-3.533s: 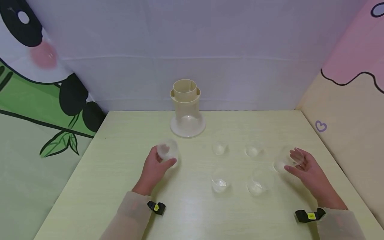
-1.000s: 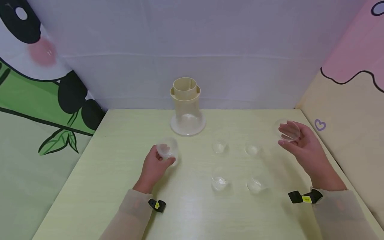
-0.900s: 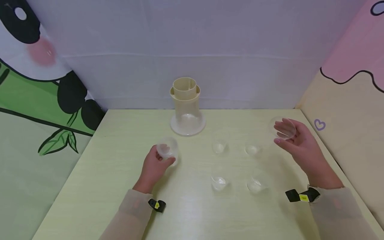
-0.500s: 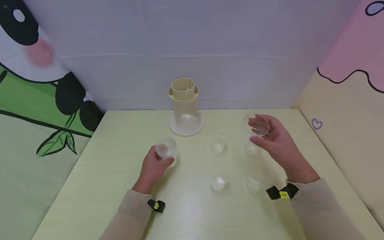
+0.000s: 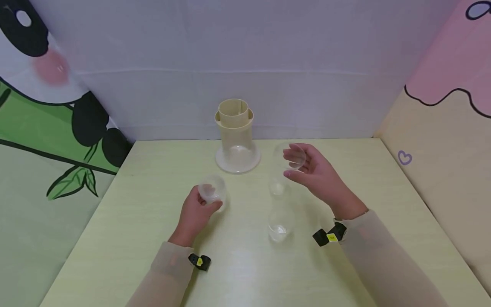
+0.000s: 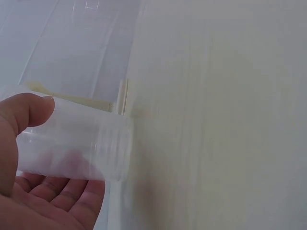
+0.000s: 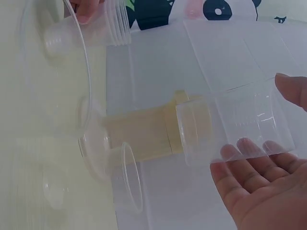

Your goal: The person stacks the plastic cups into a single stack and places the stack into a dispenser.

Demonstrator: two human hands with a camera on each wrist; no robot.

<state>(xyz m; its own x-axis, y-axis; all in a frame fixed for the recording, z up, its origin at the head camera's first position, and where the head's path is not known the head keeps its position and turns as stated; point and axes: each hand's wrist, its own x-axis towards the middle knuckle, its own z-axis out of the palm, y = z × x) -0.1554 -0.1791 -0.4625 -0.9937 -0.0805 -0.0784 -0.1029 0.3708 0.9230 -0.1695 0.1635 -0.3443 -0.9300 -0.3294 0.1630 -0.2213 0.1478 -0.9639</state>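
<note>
Over pale wood-grain table (image 5: 238, 268), gripping between thumb and fingers: clear tapered plastic cup (image 7: 235, 122) in right hand (image 5: 320, 177), cloudy nested plastic cups (image 6: 72, 139) in left hand (image 5: 194, 216); likely light, slippery, crushable: hold mid-wall.

Raised cup (image 7: 235, 124), right of centre: clear plastic, thin, glossy, light glinting off the wall.
Nested cups (image 6: 67, 139), left of centre: plastic again, but milkier.
Stand (image 5: 235, 136), upper centre: smooth cream plastic, soft sheen.
Tabletop (image 5: 134, 221): pale wood-grain look, smooth, shining low in frame.
Backdrop (image 5: 245, 51), top: matt cloth, creased.
</note>
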